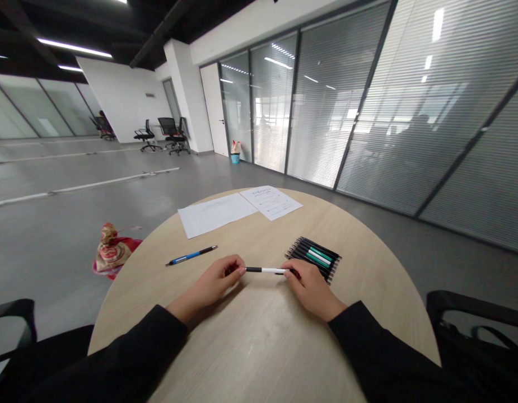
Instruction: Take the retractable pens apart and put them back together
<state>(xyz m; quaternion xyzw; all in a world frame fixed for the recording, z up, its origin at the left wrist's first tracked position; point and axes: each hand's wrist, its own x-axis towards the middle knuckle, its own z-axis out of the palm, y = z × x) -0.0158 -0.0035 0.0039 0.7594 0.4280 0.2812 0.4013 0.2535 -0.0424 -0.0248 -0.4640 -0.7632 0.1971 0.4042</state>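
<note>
A black and white pen point(265, 270) is stretched level between my two hands, just above the round table. My left hand point(222, 280) pinches its left end, and my right hand point(311, 285) closes on its right end; the fingers hide both ends. Just beyond my right hand lies a row of several pens point(313, 254), side by side, mostly black with green and white barrels in the middle. A blue and black pen point(192, 256) rests alone on the tabletop, beyond my left forearm.
Two printed paper sheets point(217, 214) lie at the far side of the round wooden table point(254, 347). Black chairs stand at both sides, with an armrest point(477, 308) close on the right. A patterned bag point(116, 252) is on the left, beside the table edge.
</note>
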